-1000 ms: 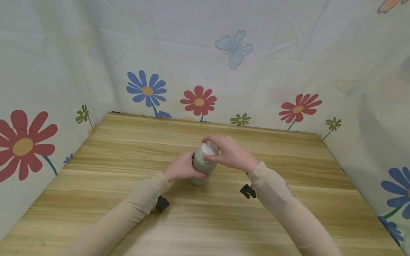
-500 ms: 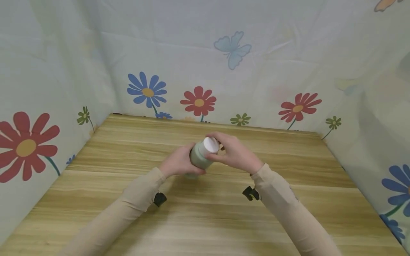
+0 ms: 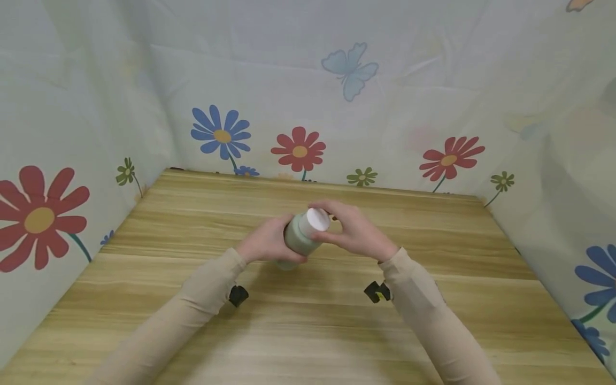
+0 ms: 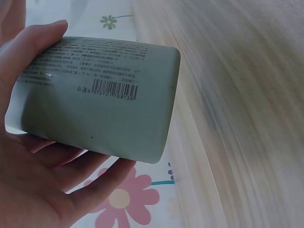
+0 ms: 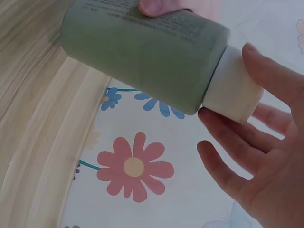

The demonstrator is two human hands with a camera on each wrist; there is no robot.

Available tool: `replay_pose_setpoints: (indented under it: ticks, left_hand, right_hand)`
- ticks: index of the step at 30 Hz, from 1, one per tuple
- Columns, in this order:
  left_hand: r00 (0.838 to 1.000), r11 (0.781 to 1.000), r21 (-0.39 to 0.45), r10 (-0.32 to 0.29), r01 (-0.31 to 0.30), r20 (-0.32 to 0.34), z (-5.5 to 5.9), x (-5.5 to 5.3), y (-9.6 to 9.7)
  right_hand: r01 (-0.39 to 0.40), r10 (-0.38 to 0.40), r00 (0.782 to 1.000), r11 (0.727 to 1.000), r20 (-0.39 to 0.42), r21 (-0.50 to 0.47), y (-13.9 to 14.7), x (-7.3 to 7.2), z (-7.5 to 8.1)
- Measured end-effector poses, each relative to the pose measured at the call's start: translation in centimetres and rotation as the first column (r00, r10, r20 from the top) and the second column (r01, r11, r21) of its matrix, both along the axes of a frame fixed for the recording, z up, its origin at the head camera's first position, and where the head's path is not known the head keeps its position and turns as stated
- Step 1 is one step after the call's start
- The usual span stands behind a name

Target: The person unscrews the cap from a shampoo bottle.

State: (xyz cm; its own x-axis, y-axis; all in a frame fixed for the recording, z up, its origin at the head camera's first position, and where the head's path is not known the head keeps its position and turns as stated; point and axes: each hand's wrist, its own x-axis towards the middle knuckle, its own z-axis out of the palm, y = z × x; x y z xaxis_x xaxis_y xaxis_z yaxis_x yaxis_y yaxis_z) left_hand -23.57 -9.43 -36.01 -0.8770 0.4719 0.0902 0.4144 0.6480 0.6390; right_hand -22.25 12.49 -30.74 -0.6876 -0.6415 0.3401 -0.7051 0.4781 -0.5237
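Note:
A pale green bottle (image 3: pixel 299 238) with a white cap (image 3: pixel 317 220) is tilted over the middle of the table, its cap toward the upper right in the head view. My left hand (image 3: pixel 269 240) grips the bottle's body, thumb across the printed side and fingers beneath. In the left wrist view the bottle (image 4: pixel 104 109) shows small print and a barcode (image 4: pixel 114 89). My right hand (image 3: pixel 353 230) holds the white cap between thumb and fingers. The right wrist view shows the cap (image 5: pixel 232 88) seated against the bottle's shoulder, the thumb on one side and fingertips on the other.
The wood-grain table (image 3: pixel 308 331) spreads under both arms. Behind it hangs a white cloth (image 3: pixel 269 69) printed with flowers and a butterfly, which also closes off both sides. A dark strap-like piece (image 3: pixel 377 292) hangs at the right wrist, another dark piece (image 3: pixel 238 295) at the left.
Over the past second the bottle has tipped further and risen slightly, and both hands have shifted with it. From half a second ago to now, hands and bottle have barely moved.

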Motion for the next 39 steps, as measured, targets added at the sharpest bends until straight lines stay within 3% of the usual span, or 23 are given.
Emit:
replay_pose_setpoints:
  ticks: [6, 10, 17, 22, 27, 39]
  left_hand:
    - [0.999, 0.999, 0.002, -0.035, 0.035, 0.011, -0.11, 0.04, -0.29]
    - [0.998, 0.999, -0.001, -0.054, 0.054, 0.017, -0.28, 0.03, -0.37]
    - [0.998, 0.999, 0.014, -0.037, 0.036, 0.048, -0.22, -0.01, -0.22]
    - [0.998, 0.999, 0.024, -0.030, 0.029, 0.051, -0.19, -0.12, -0.08]
    - [0.998, 0.999, 0.025, -0.028, 0.026, 0.064, -0.39, -0.25, -0.25]
    - [0.995, 0.996, 0.042, -0.083, 0.080, 0.063, -0.86, -0.52, -0.47]
  right_hand:
    - [-0.128, 0.129, 0.992, 0.990, -0.014, 0.054, 0.46, -0.57, 0.29]
    - [-0.160, 0.158, 0.987, 0.983, 0.027, 0.089, 0.53, -0.76, 0.56]
    - [-0.056, 0.051, 0.995, 0.997, 0.087, 0.055, 0.51, -0.46, 0.59]
    - [0.040, -0.041, 0.997, 0.999, 0.072, 0.017, 0.18, -0.20, 0.26]
    - [0.078, -0.078, 0.997, 0.997, 0.011, 0.006, -0.22, -0.08, 0.04]
    - [-0.099, 0.100, 0.995, 0.990, 0.001, 0.100, 0.57, -1.01, 0.65]
